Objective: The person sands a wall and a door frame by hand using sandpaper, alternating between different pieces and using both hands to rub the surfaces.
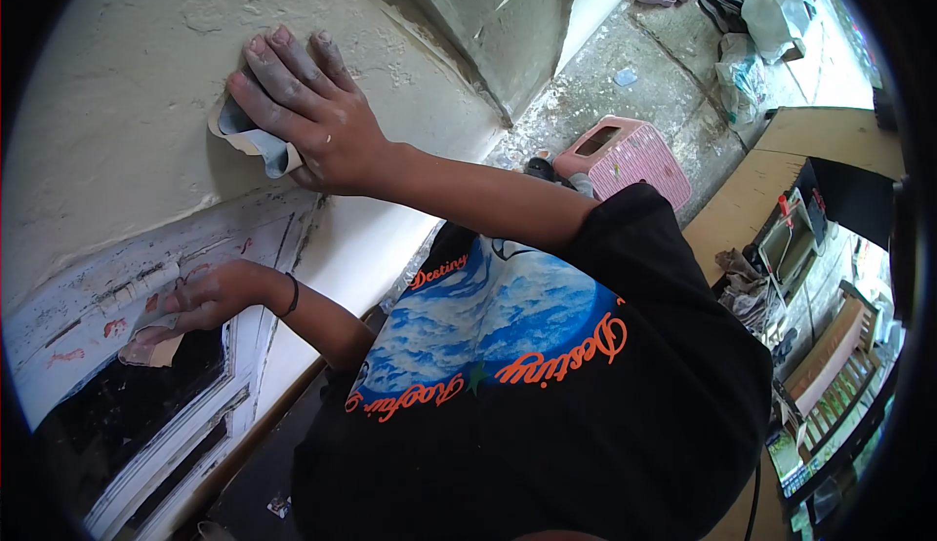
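Observation:
My right hand [307, 117] presses flat against a rough cream plastered wall [117, 73], with a folded piece of grey sandpaper [252, 136] under the palm and fingers. The fingers are dusty. Lower down, my left hand [200, 297], with a black band on its wrist, holds a smaller tan piece of sandpaper [151, 346] against a white window frame [88, 307] whose paint is chipped and peeling. Below that hand the dark window pane [117, 414] shows. My black printed T-shirt [547, 395] fills the lower middle of the view.
A pink plastic stool [630, 156] stands on the paint-spattered concrete floor [605, 73] behind me. Shoes and plastic bags [756, 14] lie farther back. A wooden table [771, 180] with clutter stands at the right, and a wall corner [508, 24] juts out above.

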The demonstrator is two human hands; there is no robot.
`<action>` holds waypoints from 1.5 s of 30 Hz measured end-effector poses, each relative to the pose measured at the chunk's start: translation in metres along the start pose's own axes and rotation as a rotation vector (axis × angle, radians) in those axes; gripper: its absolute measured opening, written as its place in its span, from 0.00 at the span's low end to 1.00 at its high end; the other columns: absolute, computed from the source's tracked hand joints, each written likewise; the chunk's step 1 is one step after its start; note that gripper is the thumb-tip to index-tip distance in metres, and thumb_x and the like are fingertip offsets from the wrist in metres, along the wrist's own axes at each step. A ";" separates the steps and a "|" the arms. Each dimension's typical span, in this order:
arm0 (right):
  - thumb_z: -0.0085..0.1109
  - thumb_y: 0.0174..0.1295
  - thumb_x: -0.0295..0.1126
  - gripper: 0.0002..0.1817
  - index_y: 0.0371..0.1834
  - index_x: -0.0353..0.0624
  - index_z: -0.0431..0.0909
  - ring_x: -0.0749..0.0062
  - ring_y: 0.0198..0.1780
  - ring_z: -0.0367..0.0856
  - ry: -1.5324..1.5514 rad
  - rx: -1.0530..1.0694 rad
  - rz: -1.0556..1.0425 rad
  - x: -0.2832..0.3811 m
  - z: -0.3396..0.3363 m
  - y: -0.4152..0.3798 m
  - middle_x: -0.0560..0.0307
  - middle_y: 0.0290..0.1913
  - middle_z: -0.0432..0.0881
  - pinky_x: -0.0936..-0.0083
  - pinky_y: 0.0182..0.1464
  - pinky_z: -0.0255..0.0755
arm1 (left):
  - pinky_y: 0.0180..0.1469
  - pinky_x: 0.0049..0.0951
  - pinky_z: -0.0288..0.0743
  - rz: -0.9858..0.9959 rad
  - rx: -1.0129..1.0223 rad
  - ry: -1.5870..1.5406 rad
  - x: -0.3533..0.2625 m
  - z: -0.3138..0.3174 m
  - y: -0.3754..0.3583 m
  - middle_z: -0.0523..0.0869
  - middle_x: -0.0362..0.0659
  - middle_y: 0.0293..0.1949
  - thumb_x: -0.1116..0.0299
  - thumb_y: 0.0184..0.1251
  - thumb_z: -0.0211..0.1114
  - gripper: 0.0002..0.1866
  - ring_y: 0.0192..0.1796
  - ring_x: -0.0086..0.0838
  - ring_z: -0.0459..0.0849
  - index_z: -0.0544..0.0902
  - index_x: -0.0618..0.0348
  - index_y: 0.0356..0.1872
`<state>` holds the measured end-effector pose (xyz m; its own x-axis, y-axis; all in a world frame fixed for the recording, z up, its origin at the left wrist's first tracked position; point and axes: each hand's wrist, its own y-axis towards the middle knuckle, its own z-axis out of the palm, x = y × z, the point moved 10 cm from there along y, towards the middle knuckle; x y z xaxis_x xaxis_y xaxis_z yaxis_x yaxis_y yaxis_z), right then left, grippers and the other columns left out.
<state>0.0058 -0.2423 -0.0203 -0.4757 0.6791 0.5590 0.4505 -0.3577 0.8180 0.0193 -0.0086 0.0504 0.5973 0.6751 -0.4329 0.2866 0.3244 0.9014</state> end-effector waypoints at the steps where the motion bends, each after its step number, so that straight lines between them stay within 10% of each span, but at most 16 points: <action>1: 0.57 0.51 0.38 0.35 0.65 0.45 0.63 0.50 0.71 0.53 0.033 -0.001 -0.012 0.002 0.000 0.002 0.45 0.68 0.60 0.51 0.71 0.37 | 0.63 0.35 0.66 0.000 0.000 -0.002 0.002 0.000 0.001 0.52 0.60 0.68 0.58 0.75 0.38 0.31 0.65 0.41 0.65 0.39 0.56 0.71; 5: 0.64 0.37 0.32 0.43 0.65 0.46 0.63 0.55 0.70 0.56 -0.131 0.060 0.053 -0.046 0.006 -0.066 0.49 0.68 0.62 0.52 0.70 0.43 | 0.62 0.35 0.67 0.044 -0.015 0.047 -0.001 -0.001 0.001 0.52 0.59 0.68 0.59 0.74 0.38 0.30 0.65 0.41 0.65 0.40 0.56 0.71; 34: 0.56 0.51 0.34 0.34 0.66 0.45 0.62 0.49 0.71 0.53 -0.136 0.088 0.135 -0.073 -0.001 -0.087 0.44 0.68 0.60 0.51 0.70 0.41 | 0.54 0.25 0.75 -0.057 0.037 -0.006 0.017 -0.002 0.001 0.47 0.60 0.69 0.59 0.75 0.37 0.31 0.67 0.42 0.62 0.40 0.63 0.70; 41: 0.63 0.40 0.33 0.42 0.65 0.41 0.62 0.50 0.71 0.52 -0.071 0.022 0.001 -0.001 -0.001 -0.001 0.46 0.69 0.59 0.50 0.70 0.41 | 0.55 0.28 0.74 0.158 -0.007 0.091 0.002 -0.004 0.003 0.48 0.62 0.68 0.59 0.75 0.38 0.31 0.65 0.41 0.65 0.40 0.67 0.70; 45: 0.55 0.56 0.34 0.32 0.65 0.37 0.60 0.41 0.70 0.52 -0.150 0.058 0.036 -0.049 0.001 -0.062 0.36 0.67 0.58 0.47 0.68 0.45 | 0.60 0.34 0.70 0.078 -0.036 0.017 0.010 -0.005 0.002 0.54 0.64 0.66 0.57 0.74 0.40 0.33 0.63 0.41 0.68 0.41 0.69 0.69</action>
<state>0.0021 -0.2527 -0.0985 -0.3421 0.7564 0.5575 0.5100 -0.3489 0.7863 0.0217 0.0021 0.0477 0.6040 0.7103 -0.3615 0.2127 0.2935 0.9320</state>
